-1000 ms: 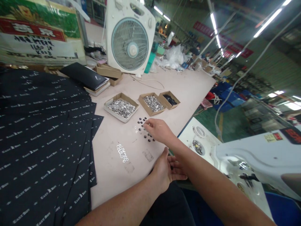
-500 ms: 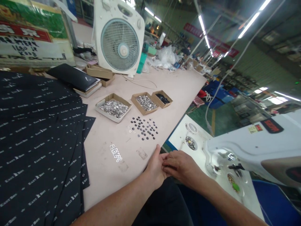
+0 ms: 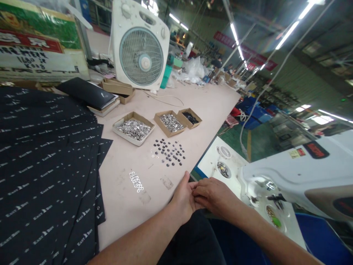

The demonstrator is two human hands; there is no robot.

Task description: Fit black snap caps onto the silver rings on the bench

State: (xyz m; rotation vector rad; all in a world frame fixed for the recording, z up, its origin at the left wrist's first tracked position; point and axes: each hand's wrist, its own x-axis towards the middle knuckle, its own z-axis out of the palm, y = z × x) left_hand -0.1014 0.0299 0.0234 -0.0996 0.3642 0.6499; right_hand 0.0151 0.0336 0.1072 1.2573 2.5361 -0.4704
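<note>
My left hand [image 3: 182, 200] is cupped at the table's near edge, its thumb raised and its other fingers curling behind my right hand [image 3: 211, 193]. The right fingertips are pressed together in the left palm. Whatever lies between the two hands is hidden. Closest to them on the table [image 3: 118, 232] are loose dark round snap caps [image 3: 169, 154], scattered with a few small pale rings. To their left, several silver ring-shaped snap parts [image 3: 136, 182] lie in neat rows. Behind stand a box of silver parts [image 3: 134, 129], a second such box [image 3: 171, 122] and a box of black parts [image 3: 190, 117].
Black printed fabric pieces [image 3: 49, 176] are stacked at the left. A black notebook [image 3: 86, 92] and a box fan [image 3: 140, 48] stand farther back. Close by my right arm is a white machine [image 3: 303, 165] on its white tabletop [image 3: 234, 151], with a blue bin [image 3: 322, 235] below.
The view has shifted slightly. Both hands stay together at the table edge, with only a small movement of the right fingers. The parts on the table look unchanged.
</note>
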